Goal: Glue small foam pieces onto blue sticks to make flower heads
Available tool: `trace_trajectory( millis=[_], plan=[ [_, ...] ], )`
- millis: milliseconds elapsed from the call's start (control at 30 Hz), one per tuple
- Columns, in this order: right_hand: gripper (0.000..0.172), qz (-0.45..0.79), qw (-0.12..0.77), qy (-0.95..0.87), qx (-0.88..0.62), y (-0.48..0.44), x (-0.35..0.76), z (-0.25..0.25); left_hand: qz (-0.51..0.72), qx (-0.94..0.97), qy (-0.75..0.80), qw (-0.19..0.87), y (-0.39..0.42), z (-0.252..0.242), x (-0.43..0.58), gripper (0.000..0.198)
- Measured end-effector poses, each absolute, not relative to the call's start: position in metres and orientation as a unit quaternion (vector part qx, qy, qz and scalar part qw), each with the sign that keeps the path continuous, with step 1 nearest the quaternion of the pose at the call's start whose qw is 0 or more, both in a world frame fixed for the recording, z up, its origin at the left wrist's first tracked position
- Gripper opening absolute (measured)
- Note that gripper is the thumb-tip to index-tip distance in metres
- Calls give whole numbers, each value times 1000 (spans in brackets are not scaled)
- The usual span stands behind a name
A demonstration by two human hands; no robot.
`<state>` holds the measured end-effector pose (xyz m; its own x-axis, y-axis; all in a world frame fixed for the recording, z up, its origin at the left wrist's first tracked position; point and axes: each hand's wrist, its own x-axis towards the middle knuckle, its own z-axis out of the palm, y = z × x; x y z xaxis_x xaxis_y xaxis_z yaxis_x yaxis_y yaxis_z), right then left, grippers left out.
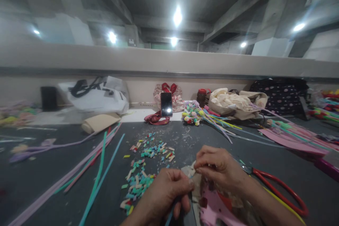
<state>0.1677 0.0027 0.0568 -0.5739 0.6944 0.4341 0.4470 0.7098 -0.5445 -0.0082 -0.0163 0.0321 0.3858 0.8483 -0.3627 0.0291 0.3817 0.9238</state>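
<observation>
My left hand (pixel 176 187) is closed in a pinch low in the middle of the view. A thin blue strip (pixel 169 219) comes out below its fingers. Beside it, my right hand (pixel 218 166) pinches a small pale, soft-looking piece (pixel 189 170) with thumb and fingertips. That piece lies between the two hands, and the fingers partly cover it. Under my right wrist are a pink cut-out sheet (pixel 214 206) and some beige material. Small cut bits of coloured strip (pixel 140 182) are scattered to the left of my hands.
A red-handled tool (pixel 280 187), pliers or scissors, rests at right. Long coloured strips (pixel 97 176) cross the left side. Behind stand a phone (pixel 166 104), a bunch of fuzzy colourful stems (pixel 194 113), a cream cloth bag (pixel 233 102), a white bag (pixel 99 95) and a red-lidded jar (pixel 202 97).
</observation>
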Motion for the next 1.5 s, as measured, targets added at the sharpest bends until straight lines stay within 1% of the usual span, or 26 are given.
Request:
trace_trajectory(
  millis=[200, 400, 600, 733, 833, 900, 967, 1067, 1200, 1367, 1500],
  plan=[
    [14, 170, 318, -872, -330, 1, 164, 57, 285, 488, 479, 672, -16, 31, -9, 36],
    [15, 197, 318, -865, -336, -1, 164, 58, 302, 482, 484, 665, -15, 33, -6, 31],
    [26, 268, 348, -830, -345, 2, 170, 61, 300, 441, 483, 694, -9, 34, -11, 30],
    [28, 348, 369, -777, -372, 0, 170, 63, 309, 378, 458, 743, -9, 36, -12, 29],
    [43, 367, 348, -779, -369, -4, 164, 62, 326, 342, 421, 774, -10, 35, -12, 26],
    [46, 356, 337, -789, -370, -7, 160, 61, 311, 342, 410, 786, -10, 33, -12, 25],
    [42, 337, 328, -800, -373, -8, 158, 60, 294, 352, 406, 791, -9, 31, -12, 26],
    [30, 314, 326, -810, -373, -7, 157, 58, 285, 351, 400, 797, -9, 29, -12, 26],
    [19, 295, 336, -826, -344, -7, 156, 58, 303, 350, 373, 804, -10, 30, -12, 24],
    [17, 267, 332, -838, -342, -7, 154, 57, 304, 342, 363, 812, -8, 29, -12, 22],
    [17, 251, 333, -843, -341, -6, 153, 55, 297, 375, 359, 801, -4, 23, -15, 24]
  ],
)
